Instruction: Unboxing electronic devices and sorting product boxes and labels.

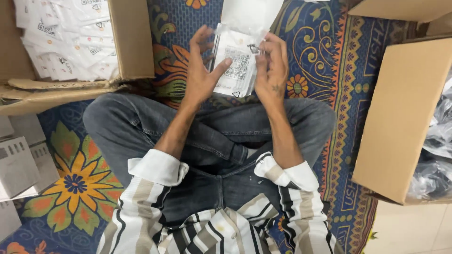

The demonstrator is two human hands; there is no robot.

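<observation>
- Surface: a patterned floor mat (329, 61) in blue, orange and green, with large flower motifs, covers the floor; a strip of pale tile shows at the near right corner.
- Operator: a person sits cross-legged on the mat in grey jeans (212, 141) and a striped shirt with the cuffs rolled back.
- Held item: a small clear plastic packet (235, 66) with a white printed label is held upright above the crossed legs, at the centre of the view.
- Left hand (200, 70): fingers spread, palm against the left edge of the packet, thumb laid across its printed face; a light steadying grasp.
- Right hand (272, 68): fingertips pinched on the upper right edge of the packet, grasping it.
- Far centre: a white sheet or bag (249, 14) lies on the mat just beyond the packet.
- Far left: an open cardboard box (127, 42) is filled with similar white labelled packets (66, 37).
- Right: a second cardboard box (405, 117) holds dark items in clear wrap (438, 155).
- Near left: grey-white cartons (21, 164) rest on the mat.
</observation>
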